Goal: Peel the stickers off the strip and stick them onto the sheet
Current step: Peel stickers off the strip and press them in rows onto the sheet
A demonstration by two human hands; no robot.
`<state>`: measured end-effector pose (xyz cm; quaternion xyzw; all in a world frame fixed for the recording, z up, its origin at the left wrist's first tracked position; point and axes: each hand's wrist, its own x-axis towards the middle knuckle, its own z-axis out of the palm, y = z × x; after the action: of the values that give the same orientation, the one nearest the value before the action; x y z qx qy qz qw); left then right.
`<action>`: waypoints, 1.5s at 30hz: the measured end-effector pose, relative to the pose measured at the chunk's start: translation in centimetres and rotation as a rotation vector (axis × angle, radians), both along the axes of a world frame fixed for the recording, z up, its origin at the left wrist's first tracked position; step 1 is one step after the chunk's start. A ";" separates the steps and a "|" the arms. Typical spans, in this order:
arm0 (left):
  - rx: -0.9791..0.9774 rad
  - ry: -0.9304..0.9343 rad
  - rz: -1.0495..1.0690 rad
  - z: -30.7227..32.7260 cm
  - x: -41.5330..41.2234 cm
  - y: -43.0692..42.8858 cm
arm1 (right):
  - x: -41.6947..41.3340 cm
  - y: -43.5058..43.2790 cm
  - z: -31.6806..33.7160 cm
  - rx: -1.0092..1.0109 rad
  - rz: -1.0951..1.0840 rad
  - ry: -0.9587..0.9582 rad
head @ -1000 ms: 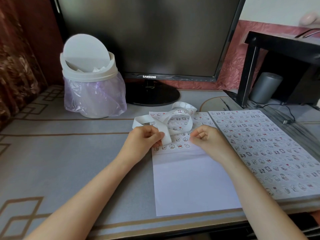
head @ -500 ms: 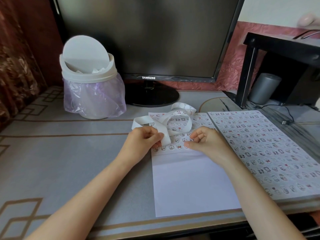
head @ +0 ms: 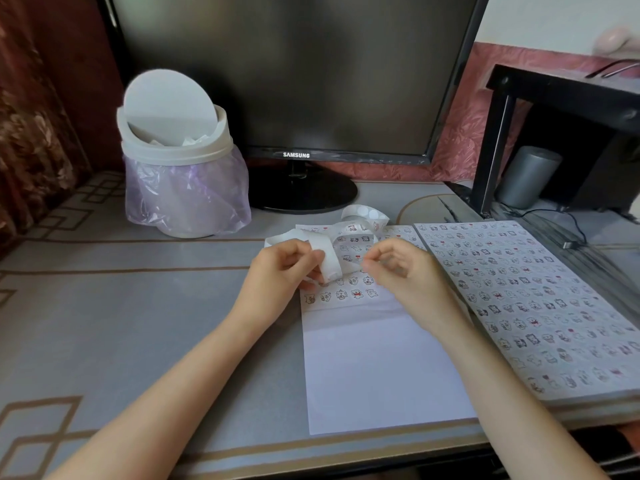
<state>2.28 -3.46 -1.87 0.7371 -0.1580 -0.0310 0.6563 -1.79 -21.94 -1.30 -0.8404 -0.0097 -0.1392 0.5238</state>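
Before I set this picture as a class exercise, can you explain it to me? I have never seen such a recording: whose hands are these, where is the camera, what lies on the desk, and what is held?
No machine here: a person works bare-handed. The one camera sits on their head, looking forward and down, so both hands are the wearer's own. The left hand grips a curled white sticker strip. The right hand pinches what looks like a sticker at the strip's edge. Under them lies a white sheet, its top rows already stickered. To the right lies a fully covered sheet. Behind stand a lidded bin and a Samsung monitor.
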 end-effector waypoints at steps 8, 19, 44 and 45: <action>-0.061 -0.008 -0.020 0.2 -0.2 0.1 | 0.0 1.9 0.0 -0.070 0.119 -0.110; 0.017 0.036 -0.112 0.0 -0.3 -0.3 | 0.0 1.9 0.2 -0.026 0.074 -0.136; 0.029 0.080 -0.046 -0.2 -0.2 -0.1 | 0.0 1.3 -0.4 -0.174 0.182 -0.151; 0.035 0.076 -0.036 -0.2 -0.2 -0.1 | -0.1 1.3 -0.3 -0.159 0.194 -0.160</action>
<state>2.12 -3.52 -2.05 0.7438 -0.1457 -0.0736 0.6482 -1.92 -20.60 -1.57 -0.8605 -0.1437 -0.1532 0.4642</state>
